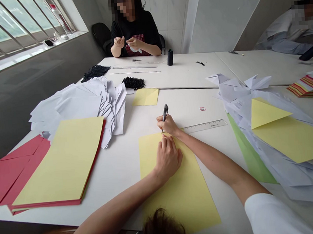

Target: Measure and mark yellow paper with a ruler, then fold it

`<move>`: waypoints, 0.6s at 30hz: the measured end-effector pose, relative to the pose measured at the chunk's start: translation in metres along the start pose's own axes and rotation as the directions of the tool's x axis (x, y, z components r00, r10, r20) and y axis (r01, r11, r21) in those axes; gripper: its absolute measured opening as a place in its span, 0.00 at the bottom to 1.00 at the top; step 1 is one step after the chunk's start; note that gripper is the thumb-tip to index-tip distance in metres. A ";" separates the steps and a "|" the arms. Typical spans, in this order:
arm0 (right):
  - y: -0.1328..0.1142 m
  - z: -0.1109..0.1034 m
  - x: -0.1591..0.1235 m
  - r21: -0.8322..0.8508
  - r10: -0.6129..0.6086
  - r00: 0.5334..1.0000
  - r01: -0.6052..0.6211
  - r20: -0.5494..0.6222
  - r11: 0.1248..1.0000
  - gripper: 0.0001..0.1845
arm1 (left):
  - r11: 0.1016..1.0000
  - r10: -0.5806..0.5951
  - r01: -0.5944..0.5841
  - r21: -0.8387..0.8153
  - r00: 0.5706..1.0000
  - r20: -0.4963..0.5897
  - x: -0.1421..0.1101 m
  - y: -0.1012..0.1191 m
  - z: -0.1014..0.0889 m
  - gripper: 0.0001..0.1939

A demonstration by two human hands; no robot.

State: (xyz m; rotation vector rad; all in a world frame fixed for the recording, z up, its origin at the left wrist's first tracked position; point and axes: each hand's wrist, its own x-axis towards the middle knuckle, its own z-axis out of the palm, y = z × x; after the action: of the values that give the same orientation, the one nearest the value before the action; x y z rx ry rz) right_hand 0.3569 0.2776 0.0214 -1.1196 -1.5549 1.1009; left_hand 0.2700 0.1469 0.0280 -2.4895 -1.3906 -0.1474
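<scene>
The white tables (118, 179) stood pushed together, with a barred window along the far left. A seated person (134, 33) worked at the far end with both hands raised, and another person's grey sleeve (287, 40) showed at far right. On the left of the near table lay a stack of yellow and red card (61, 161) beside a heap of folded white paper (79, 107). On the right lay a spread of folded white paper (287, 176) with a yellow sheet (287, 137) on it and a green sheet (250, 157) partly beneath it. A small yellow square (146, 96) lay further towards the far end.

The large yellow sheet (177, 197) lay flat at near centre, under both hands, its long side running near to far. It was judged thin, light and floppy, and liable to slide on the smooth tabletop. Flat pressure was judged the safest hold, with 2 opposite edges the best places to lift it. The left hand (167, 158) rested near the sheet's far end, its fingers close together, pressing down and holding nothing. The right hand (169, 126) was at that same end, its fingers closed narrowly around a black pen (165, 113), whose tip met the paper. A clear ruler (204, 126) lay just right of this hand
</scene>
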 end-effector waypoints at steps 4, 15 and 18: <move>0.001 0.000 0.000 -0.001 -0.004 1.000 0.004 -0.011 1.000 0.11 | 1.000 0.002 -0.002 -0.002 1.000 -0.011 0.000 0.000 0.001 0.29; 0.001 0.000 0.000 -0.003 -0.003 1.000 0.003 -0.005 1.000 0.10 | 0.999 -0.003 0.003 -0.034 1.000 0.006 0.000 0.000 0.000 0.29; 0.001 0.000 0.001 -0.002 0.000 1.000 0.000 -0.017 1.000 0.11 | 0.999 -0.008 0.009 -0.042 1.000 0.016 0.000 0.000 0.000 0.29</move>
State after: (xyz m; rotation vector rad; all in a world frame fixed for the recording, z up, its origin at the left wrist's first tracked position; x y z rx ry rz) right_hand 0.3569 0.2788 0.0203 -1.1274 -1.5429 1.0874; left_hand 0.2697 0.1470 0.0276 -2.5245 -1.4194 -0.1603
